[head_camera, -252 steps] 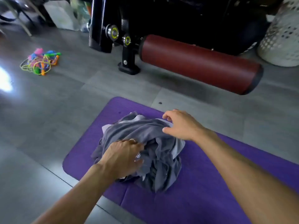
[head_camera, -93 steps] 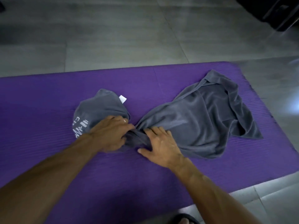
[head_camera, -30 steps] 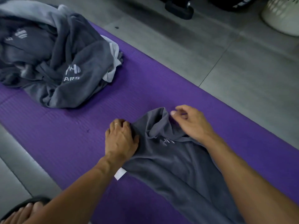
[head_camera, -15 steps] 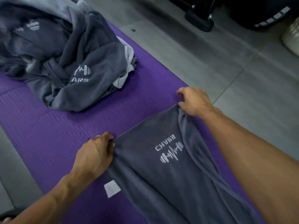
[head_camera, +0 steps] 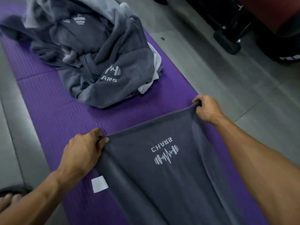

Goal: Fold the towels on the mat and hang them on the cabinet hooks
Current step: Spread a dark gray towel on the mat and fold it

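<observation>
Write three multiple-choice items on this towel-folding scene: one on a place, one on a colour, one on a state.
1. Where is the heap of crumpled grey towels?
A. on the purple ribbed mat
B. on the tiled floor
C. in a basket

2. What colour is the logo on the flat dark grey towel?
A. red
B. white
C. yellow

3. How is that towel held?
A. left hand alone
B. by neither hand
C. both hands, the right hand too, pinch its far corners

Answers: 1 A, mat shows around the heap. 2 B, the stitching is white. 3 C, each hand's fingers curl on a corner.

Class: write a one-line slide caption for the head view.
Both hands stretch a grey towel over the purple mat.
</observation>
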Demonstrator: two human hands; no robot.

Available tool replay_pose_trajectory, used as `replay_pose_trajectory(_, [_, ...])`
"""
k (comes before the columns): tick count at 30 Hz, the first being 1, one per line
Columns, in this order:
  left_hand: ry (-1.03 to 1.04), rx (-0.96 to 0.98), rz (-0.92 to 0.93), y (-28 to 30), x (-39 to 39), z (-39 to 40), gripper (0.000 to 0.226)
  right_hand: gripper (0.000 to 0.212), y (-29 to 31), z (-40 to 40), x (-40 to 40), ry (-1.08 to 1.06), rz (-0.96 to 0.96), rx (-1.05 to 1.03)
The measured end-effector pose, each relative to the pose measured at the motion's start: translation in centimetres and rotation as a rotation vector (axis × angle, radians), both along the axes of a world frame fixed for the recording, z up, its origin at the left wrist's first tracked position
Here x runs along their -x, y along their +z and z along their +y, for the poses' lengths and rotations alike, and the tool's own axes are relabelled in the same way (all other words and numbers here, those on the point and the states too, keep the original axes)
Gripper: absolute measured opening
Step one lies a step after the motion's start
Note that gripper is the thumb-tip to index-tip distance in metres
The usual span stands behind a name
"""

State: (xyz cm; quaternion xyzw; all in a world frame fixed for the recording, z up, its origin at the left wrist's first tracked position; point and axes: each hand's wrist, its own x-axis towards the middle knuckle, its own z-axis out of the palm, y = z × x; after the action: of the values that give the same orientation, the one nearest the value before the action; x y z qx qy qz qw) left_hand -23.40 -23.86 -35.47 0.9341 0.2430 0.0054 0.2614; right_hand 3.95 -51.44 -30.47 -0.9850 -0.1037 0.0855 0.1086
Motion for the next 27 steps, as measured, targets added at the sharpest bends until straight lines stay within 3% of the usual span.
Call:
replay_pose_trajectory(3, [0.008,-0.060,0.052,0.3,0.2,1.6,0.025,0.040,-1.5,2.7,-0.9,0.039,-0.054,0.008])
replay_pose_trajectory(5, [-0.018,-0.196,0.081,0.6,0.2,2.1,0.026,0.037,-3.0,3.7,-0.9,0.015,-0.076,0.151])
replay_pose_trajectory(8, [-0.159,-0.308,-0.024,1.0,-0.5,1.5,0.044,0.035,-3.6,4.4,0.2,-0.062,-0.295,0.286])
replay_pose_trajectory(11, [-0.391,-0.287,-0.211,0.6,-1.8,-1.3,0.037,0.033,-3.8,6.4,4.5,0.051,-0.469,0.036])
replay_pose_trajectory(13, [-0.477,-0.234,-0.195,-0.6,-2.3,-2.9,0.039,0.040,-4.8,7.8,8.5,0.214,-0.347,-0.095])
replay_pose_trajectory(15, [-0.505,-0.215,-0.055,-2.1,-2.2,-3.1,0.056,0.059,-6.4,8.1,10.7,0.359,-0.121,0.026])
replay_pose_trajectory(17, [-0.530,-0.258,0.002,-3.6,-1.7,-2.3,0.070,0.066,-7.7,7.3,8.6,0.331,-0.030,0.152])
replay_pose_trajectory(20, [-0.568,-0.303,0.020,-4.2,-1.7,-1.7,0.085,0.069,-8.2,6.8,2.9,0.199,-0.020,0.174])
replay_pose_trajectory(23, [-0.601,-0.310,0.036,-3.6,-1.8,-1.8,0.091,0.069,-7.5,7.0,0.2,0.227,0.061,0.158])
replay_pose_trajectory(27, [-0.620,-0.312,-0.021,-2.8,-1.9,-2.5,0.084,0.056,-6.2,5.7,4.0,0.118,-0.164,-0.087])
